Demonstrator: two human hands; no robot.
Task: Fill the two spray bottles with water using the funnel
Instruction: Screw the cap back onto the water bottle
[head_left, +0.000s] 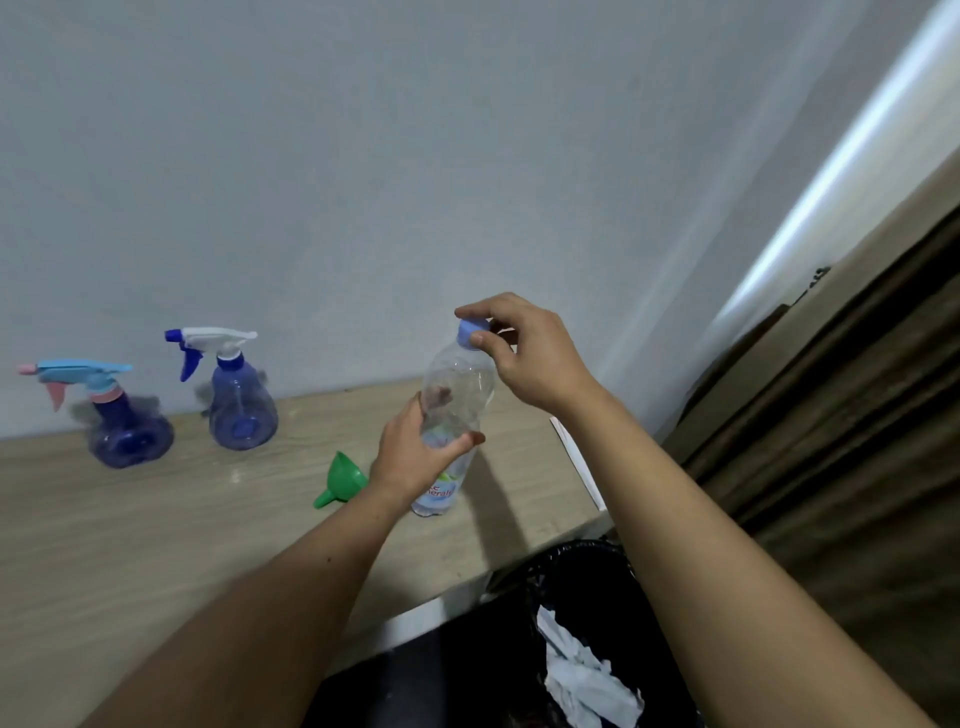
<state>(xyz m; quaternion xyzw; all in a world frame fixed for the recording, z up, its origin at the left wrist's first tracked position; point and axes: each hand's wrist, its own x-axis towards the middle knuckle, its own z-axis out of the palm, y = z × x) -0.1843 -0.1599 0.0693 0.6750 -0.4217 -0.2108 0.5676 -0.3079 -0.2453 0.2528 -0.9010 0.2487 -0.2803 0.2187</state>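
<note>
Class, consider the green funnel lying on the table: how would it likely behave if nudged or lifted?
The green funnel lies on its side, so a nudge would probably roll it in a curve. It looks like thin plastic, so likely light and fairly stiff.

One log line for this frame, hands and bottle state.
left hand: grips water bottle | right hand: pinches cap | funnel: lying on table

A light wood-grain surface (156, 519) runs along a plain pale wall (363, 156). Below its near right corner stands a bin lined with a black bag (597, 597), with crumpled white paper (587, 680) inside. To the right hangs a brown curtain (857, 415), and a bright strip of light (831, 182) slants beside it.
</note>
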